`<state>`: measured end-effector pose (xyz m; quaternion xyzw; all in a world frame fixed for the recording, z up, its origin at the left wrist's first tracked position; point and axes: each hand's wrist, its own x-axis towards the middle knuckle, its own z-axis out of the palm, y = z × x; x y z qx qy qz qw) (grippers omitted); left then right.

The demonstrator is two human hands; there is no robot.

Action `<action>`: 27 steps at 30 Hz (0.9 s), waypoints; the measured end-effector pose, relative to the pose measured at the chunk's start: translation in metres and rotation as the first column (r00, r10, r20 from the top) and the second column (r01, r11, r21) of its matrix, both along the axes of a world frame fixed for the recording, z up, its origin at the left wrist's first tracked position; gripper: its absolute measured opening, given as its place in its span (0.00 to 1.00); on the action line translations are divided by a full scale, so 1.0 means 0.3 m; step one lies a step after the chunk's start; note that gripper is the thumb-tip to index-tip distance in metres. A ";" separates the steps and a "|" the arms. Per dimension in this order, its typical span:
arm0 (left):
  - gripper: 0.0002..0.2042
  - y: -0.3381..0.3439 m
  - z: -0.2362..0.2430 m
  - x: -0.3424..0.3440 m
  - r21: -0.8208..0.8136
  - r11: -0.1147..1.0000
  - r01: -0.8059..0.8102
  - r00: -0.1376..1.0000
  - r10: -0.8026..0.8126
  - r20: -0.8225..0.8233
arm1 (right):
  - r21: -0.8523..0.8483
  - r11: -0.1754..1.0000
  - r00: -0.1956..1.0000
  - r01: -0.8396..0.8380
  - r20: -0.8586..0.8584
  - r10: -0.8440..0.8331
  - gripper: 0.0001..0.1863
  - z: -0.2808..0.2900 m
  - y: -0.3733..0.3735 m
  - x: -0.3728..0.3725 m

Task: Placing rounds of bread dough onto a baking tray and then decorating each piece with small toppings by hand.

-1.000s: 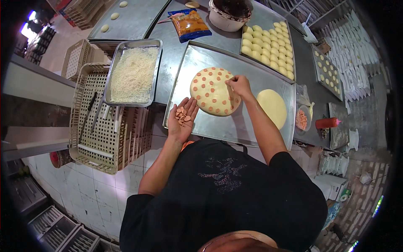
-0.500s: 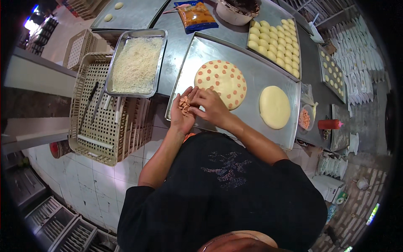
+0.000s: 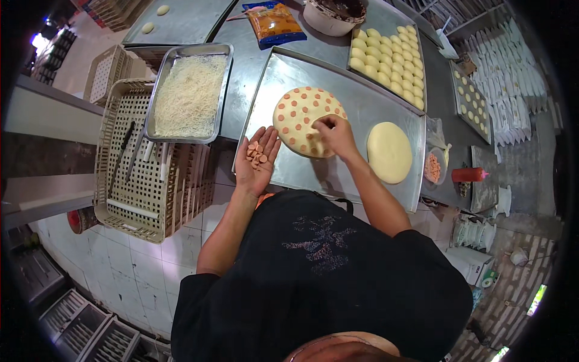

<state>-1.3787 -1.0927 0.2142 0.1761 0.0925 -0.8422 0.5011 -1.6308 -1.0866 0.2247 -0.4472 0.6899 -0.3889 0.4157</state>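
Note:
My left hand [image 3: 252,170] is palm up at the near edge of a large metal tray [image 3: 283,66], with a small heap of sausage slices [image 3: 257,152] cupped in it. In the tray lies a round, flat, pale dough [image 3: 294,120] dotted with slices in rows. Above the right part of this dough is my right hand [image 3: 336,134], thumb and fingertips pinched together; whatever is between them is too small to make out. Its fingers hide some of the dotted surface. To the right, a second flat dough [image 3: 389,153] is plain.
Left of the tray, a metal pan [image 3: 188,96] of shredded topping rests over a plastic crate [image 3: 111,181]. Behind are an orange packet [image 3: 274,24], a white tub [image 3: 332,21] and a tray of dough balls [image 3: 386,57]. A bowl of pink pieces [image 3: 433,168] and a red bottle [image 3: 469,175] stand right.
My right hand has left the left palm and moved right, over the dotted dough. The left hand has shifted slightly left and down, and its palm with the slices is now uncovered.

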 end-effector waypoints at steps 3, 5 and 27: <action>0.23 0.000 -0.006 0.000 0.007 1.000 0.004 1.000 -0.004 0.008 | 0.137 0.990 0.996 0.029 -0.091 -0.017 0.13 0.003 -0.027 -0.034; 0.24 0.000 -0.007 0.002 0.011 1.000 0.005 1.000 -0.005 0.013 | 0.224 0.974 0.982 -0.025 -0.176 0.066 0.12 0.019 -0.039 -0.036; 0.25 0.006 0.007 -0.037 -0.056 0.995 0.083 0.989 -0.076 0.130 | -0.320 0.776 0.807 -0.543 -0.455 0.377 0.09 0.094 0.077 0.317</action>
